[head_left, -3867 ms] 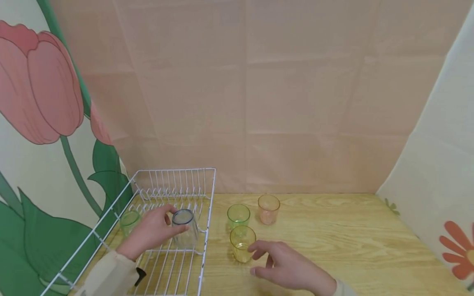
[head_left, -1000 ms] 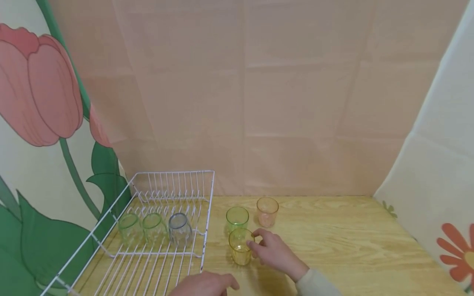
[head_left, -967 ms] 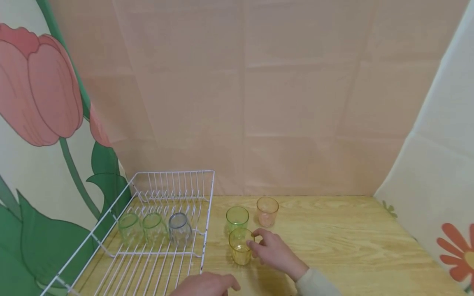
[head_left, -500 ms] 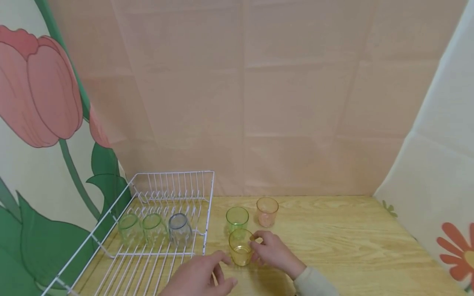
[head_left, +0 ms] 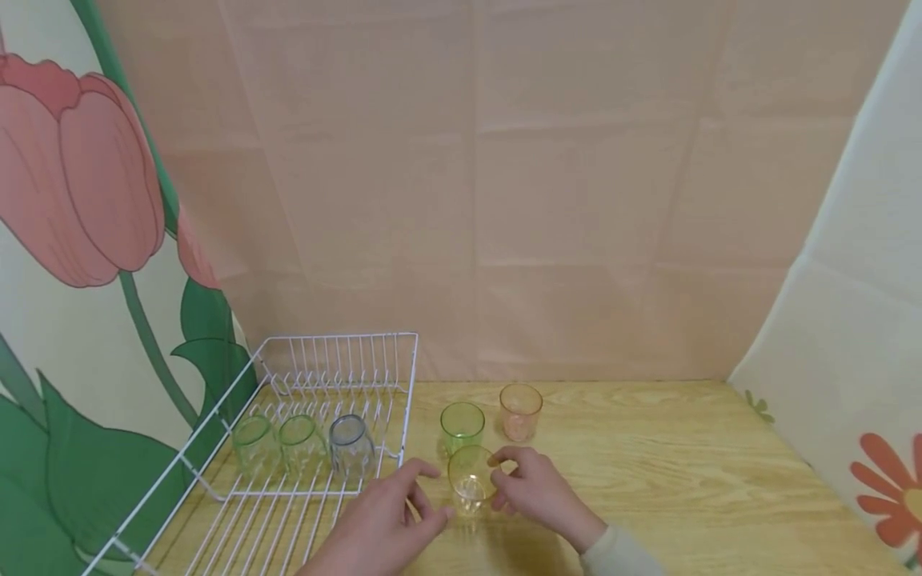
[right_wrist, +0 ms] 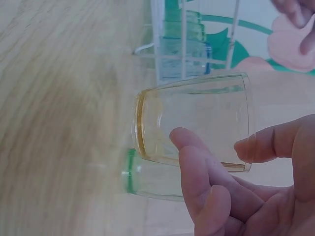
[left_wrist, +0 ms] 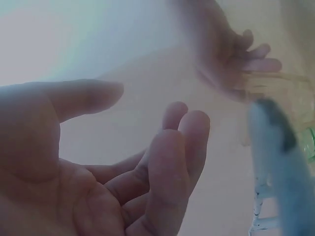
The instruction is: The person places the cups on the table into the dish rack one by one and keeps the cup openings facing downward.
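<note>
My right hand (head_left: pixel 536 492) pinches the right side of a clear yellow tumbler (head_left: pixel 471 484), thumb and fingers at its wall. In the right wrist view the tumbler (right_wrist: pixel 197 123) appears just off the wooden table. To its left, my left hand (head_left: pixel 389 516) has its thumb and fingers spread apart and holds nothing. The left wrist view shows that hand (left_wrist: pixel 123 167) apart from the tumbler. Right behind the yellow tumbler stands a green tumbler (head_left: pixel 462 424), partly covered. An orange-pink tumbler (head_left: pixel 520 412) stands behind and to the right.
At the left a white wire dish rack (head_left: pixel 414 376) holds a row of upturned tumblers: two green, one (head_left: pixel 254 448) by the rack's left side and one (head_left: pixel 301 444) beside it, and one blue-grey (head_left: pixel 350 448). A pinkish cloth wall (head_left: pixel 576 240) closes off the table's back.
Since the earliest frame, my left hand has let go of the blue-grey tumbler in the rack and moved right toward the yellow one. My right hand has gripped the yellow tumbler and lifted it slightly.
</note>
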`<action>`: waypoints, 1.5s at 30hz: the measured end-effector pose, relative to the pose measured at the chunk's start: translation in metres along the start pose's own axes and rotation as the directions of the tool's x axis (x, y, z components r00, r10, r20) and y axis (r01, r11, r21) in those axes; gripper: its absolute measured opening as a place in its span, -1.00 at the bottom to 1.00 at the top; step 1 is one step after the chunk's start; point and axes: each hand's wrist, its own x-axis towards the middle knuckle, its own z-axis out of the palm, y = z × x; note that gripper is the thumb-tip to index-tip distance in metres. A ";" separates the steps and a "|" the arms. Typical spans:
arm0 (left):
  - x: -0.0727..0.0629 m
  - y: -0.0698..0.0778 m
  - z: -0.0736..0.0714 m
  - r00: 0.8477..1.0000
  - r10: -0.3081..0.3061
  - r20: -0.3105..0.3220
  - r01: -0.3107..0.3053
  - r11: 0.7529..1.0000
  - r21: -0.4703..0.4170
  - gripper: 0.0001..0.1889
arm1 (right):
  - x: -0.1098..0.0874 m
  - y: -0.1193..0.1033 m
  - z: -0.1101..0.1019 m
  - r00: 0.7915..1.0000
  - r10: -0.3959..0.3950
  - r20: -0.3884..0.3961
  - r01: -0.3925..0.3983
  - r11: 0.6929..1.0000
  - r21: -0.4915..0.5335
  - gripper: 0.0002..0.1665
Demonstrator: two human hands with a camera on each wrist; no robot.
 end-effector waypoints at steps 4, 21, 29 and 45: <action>0.003 -0.001 0.000 0.999 -0.015 -0.031 0.016 1.000 0.014 -0.51 | -0.006 -0.011 -0.003 1.000 -0.009 -0.023 0.009 1.000 -0.002 -0.56; 0.008 -0.002 0.010 1.000 -0.024 0.005 0.024 1.000 0.001 -0.32 | -0.038 -0.056 -0.013 0.982 -0.133 -0.137 0.114 0.984 -0.135 -0.65; 0.008 -0.003 0.012 1.000 0.000 0.012 -0.001 1.000 0.012 -0.42 | -0.045 -0.062 -0.016 0.982 -0.153 -0.112 0.136 0.981 -0.141 -0.67; 0.010 -0.005 0.013 0.997 0.065 0.040 -0.062 0.996 -0.070 -0.54 | -0.038 -0.055 -0.022 0.995 -0.086 -0.046 0.087 0.996 0.022 -0.45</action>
